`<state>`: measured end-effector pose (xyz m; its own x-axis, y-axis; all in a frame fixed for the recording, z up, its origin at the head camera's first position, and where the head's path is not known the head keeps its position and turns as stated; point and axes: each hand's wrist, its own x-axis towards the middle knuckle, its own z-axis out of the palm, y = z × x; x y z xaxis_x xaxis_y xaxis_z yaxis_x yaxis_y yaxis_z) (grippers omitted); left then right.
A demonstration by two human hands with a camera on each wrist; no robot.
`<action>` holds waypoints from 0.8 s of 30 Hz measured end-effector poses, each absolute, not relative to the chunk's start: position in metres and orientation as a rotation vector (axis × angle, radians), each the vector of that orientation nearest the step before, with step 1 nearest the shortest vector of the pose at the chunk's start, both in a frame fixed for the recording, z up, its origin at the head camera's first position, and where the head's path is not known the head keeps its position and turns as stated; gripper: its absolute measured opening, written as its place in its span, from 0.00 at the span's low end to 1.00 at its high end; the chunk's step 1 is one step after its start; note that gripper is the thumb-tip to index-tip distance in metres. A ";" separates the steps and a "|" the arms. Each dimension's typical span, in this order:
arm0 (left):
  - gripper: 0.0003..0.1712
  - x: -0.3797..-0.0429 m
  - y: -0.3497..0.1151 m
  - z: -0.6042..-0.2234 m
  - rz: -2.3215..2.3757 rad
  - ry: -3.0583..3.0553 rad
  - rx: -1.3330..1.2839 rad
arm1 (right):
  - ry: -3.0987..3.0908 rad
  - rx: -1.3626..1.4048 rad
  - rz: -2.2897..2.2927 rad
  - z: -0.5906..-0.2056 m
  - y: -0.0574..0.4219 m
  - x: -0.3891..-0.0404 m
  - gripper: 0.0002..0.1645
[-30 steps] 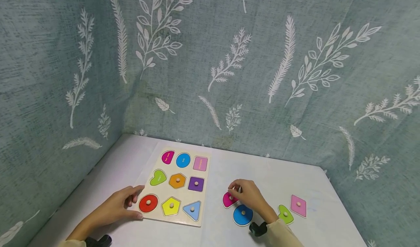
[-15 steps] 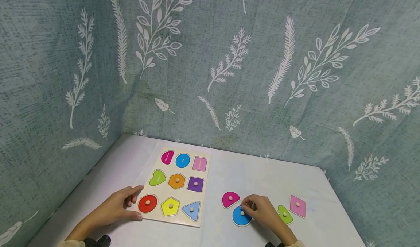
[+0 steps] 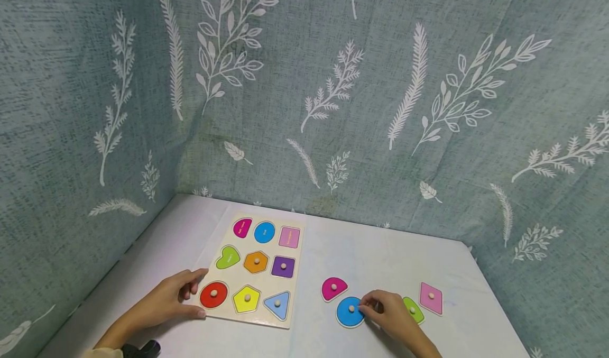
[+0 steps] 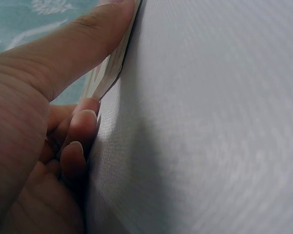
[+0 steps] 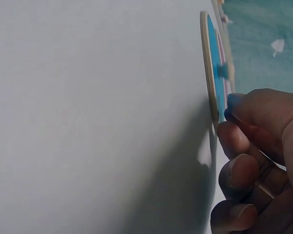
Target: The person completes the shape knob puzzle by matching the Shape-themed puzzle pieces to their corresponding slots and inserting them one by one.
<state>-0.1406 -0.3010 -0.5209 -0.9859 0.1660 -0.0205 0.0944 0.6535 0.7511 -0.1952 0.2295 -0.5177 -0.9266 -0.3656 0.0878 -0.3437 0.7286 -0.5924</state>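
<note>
A wooden shape puzzle board (image 3: 268,281) lies at the left of the table in the head view. My left hand (image 3: 166,301) rests at its near left corner, thumb and index fingertips touching the edge. In the left wrist view, the thumb (image 4: 88,44) is along the board's side and the other fingers are loosely bent. My right hand (image 3: 391,314) is at the right edge of a blue circle piece (image 3: 345,317), fingertips overlapping its rim. The right wrist view shows thumb and fingers bent beside the blue circle, off its knob (image 5: 226,71).
A magenta half-round piece (image 3: 328,294) lies behind and left of the blue circle. To the right are a green heart piece (image 3: 415,311), partly behind the right hand, and a pink four-sided piece (image 3: 434,306). A patterned curtain (image 3: 304,83) stands behind the table.
My right hand has moved from the magenta piece to the blue circle's knob, then slightly right to its edge. The pieces lie as before. My left hand stays at the board.
</note>
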 end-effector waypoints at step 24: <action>0.56 -0.142 -0.301 -0.522 1.266 2.773 0.238 | 2.977 -0.097 -1.067 -0.516 0.308 -0.172 0.05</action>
